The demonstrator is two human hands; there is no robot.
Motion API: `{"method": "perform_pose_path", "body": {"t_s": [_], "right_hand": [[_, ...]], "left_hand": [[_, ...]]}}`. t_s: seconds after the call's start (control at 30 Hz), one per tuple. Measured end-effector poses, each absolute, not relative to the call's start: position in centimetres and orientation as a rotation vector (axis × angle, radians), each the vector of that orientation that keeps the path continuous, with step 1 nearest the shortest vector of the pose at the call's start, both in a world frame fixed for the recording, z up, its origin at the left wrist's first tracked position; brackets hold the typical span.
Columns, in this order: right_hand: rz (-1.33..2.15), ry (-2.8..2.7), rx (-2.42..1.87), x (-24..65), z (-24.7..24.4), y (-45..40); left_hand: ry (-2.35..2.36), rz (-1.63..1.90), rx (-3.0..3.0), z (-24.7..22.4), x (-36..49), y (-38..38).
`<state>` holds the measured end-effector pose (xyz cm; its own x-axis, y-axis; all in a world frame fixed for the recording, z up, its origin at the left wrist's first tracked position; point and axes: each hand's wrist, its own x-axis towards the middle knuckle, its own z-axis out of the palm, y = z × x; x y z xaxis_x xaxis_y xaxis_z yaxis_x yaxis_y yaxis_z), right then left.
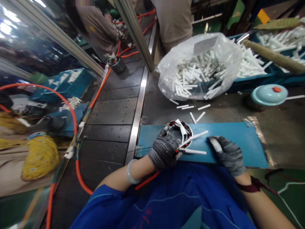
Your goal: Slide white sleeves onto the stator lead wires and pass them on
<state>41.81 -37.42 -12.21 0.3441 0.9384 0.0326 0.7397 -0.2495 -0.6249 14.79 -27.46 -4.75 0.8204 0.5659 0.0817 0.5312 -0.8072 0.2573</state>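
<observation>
In our left hand (164, 152), the gloved fingers close on the near left side of a ring-shaped wound part (190, 129), over the blue mat (240, 133). Two white tubes (194, 152) jut from it past those fingertips, towards our right hand (230, 156), which is apart from it over the mat; we cannot tell how wide its fingers are. Loose sleeves (201, 116) lie beyond the ring, nearer us than the plastic bag (170, 74).

We judge the ring compact, fairly heavy and stiff, its leads and tubes light and bendable; the outer rim looks the safest hold, clear of the windings. Our left glove hides the near rim and the lead roots. We cannot make out whether the pale patch at our right fingertips is glove or something held.
</observation>
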Motion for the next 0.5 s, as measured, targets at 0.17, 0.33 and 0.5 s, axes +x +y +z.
{"method": "perform_pose_path", "body": {"t_s": [0.17,0.33,0.5], "right_hand": [[0.286,-1.616,-1.947,41.8,-14.5,-38.2],[0.155,-1.649,-1.841,41.9,-15.9,-38.1],[0.106,-1.659,-1.742,41.4,-15.4,-37.7]], "left_hand": [[0.768,0.116,2.799,-1.2,12.3,-26.2],[1.046,-0.207,2.809,2.0,7.8,-24.2],[1.791,-0.389,2.6,1.3,1.7,-23.3]]}}
